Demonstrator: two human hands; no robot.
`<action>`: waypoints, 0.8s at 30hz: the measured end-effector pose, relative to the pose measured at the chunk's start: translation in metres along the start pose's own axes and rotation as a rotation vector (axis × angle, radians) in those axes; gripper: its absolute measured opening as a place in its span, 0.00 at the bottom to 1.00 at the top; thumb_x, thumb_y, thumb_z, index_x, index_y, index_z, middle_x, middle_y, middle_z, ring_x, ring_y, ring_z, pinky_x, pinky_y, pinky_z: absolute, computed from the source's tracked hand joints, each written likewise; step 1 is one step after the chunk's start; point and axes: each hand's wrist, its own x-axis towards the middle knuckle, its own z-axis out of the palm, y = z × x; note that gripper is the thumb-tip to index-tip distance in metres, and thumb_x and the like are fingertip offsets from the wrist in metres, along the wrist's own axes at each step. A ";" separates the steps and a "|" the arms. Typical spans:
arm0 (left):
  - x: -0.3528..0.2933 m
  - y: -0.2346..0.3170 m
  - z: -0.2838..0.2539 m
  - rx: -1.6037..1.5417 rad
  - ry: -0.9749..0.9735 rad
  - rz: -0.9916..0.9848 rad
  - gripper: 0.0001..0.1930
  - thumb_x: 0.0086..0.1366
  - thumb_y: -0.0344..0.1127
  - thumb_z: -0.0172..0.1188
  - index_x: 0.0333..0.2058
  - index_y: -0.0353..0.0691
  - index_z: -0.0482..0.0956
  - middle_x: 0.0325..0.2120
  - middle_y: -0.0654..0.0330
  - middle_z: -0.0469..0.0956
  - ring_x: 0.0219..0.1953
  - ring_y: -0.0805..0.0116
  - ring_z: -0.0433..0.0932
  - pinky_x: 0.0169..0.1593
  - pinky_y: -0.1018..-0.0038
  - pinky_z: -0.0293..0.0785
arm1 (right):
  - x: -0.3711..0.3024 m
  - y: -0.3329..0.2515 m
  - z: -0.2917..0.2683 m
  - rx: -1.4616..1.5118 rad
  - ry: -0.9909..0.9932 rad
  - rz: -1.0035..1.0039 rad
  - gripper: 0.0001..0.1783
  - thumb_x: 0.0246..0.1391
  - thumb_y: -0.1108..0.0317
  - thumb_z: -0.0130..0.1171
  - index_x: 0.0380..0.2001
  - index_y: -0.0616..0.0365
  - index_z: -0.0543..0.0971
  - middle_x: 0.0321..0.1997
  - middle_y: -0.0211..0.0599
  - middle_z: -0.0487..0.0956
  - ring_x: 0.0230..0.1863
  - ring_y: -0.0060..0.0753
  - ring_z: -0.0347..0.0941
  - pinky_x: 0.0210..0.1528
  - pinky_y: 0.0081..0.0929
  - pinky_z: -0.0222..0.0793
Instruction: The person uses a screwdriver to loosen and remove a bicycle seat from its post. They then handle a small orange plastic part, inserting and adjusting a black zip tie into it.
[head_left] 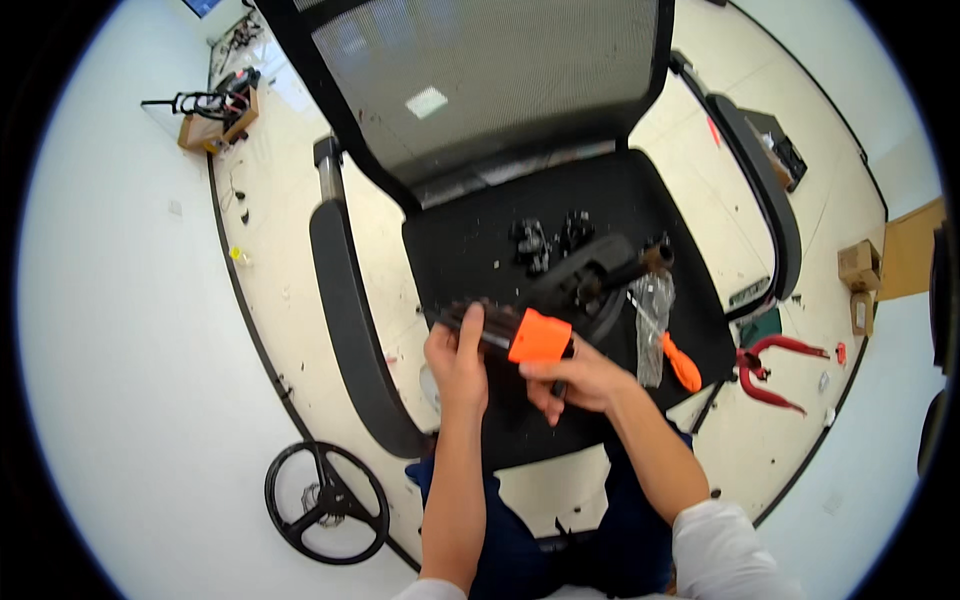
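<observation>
In front of me, over the seat of a black office chair (455, 255), both my hands are on what looks like a hex key set with dark bars and an orange holder (541, 338). My left hand (460, 362) is closed round its dark end, thumb on top. My right hand (585, 378) grips the orange end from the right, with a short dark piece sticking out by its fingers. Just beyond lies a large black part (590, 285) with a tube-like end. Two small black clamp-like parts, one nearer (530, 245) and one farther (577, 230), rest behind it.
A clear plastic bag (652, 335) and an orange-handled screwdriver (682, 362) lie on the seat's right side. Chair armrests (350, 320) flank it. A black spoked wheel (327, 503) is at lower left. A red fork (770, 375) and cardboard boxes (858, 265) stand right.
</observation>
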 end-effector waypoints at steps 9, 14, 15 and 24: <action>0.001 0.002 0.003 -0.157 -0.227 -0.054 0.15 0.70 0.32 0.53 0.52 0.31 0.68 0.41 0.49 0.79 0.45 0.65 0.78 0.52 0.71 0.73 | 0.006 0.006 -0.008 -0.145 0.005 -0.103 0.12 0.56 0.65 0.63 0.36 0.59 0.73 0.19 0.33 0.73 0.16 0.24 0.69 0.18 0.24 0.67; 0.002 0.001 0.004 -0.130 -0.243 -0.029 0.19 0.70 0.34 0.51 0.55 0.32 0.64 0.43 0.47 0.78 0.47 0.61 0.77 0.55 0.65 0.70 | 0.010 0.006 -0.012 -0.125 0.088 -0.237 0.10 0.56 0.67 0.63 0.35 0.58 0.73 0.22 0.30 0.73 0.19 0.23 0.70 0.22 0.21 0.66; 0.001 0.000 0.003 -0.171 -0.241 -0.048 0.20 0.70 0.37 0.51 0.55 0.32 0.64 0.44 0.48 0.77 0.49 0.60 0.77 0.55 0.64 0.70 | 0.009 0.006 -0.016 -0.102 0.090 -0.208 0.10 0.55 0.67 0.64 0.36 0.58 0.73 0.22 0.30 0.73 0.20 0.22 0.70 0.23 0.21 0.66; 0.005 -0.012 0.009 0.116 -0.219 -0.083 0.23 0.71 0.45 0.47 0.54 0.31 0.68 0.43 0.50 0.79 0.46 0.61 0.78 0.53 0.65 0.72 | 0.003 0.012 -0.003 -1.060 0.410 -0.840 0.31 0.40 0.70 0.65 0.52 0.61 0.70 0.44 0.53 0.78 0.45 0.56 0.76 0.47 0.35 0.73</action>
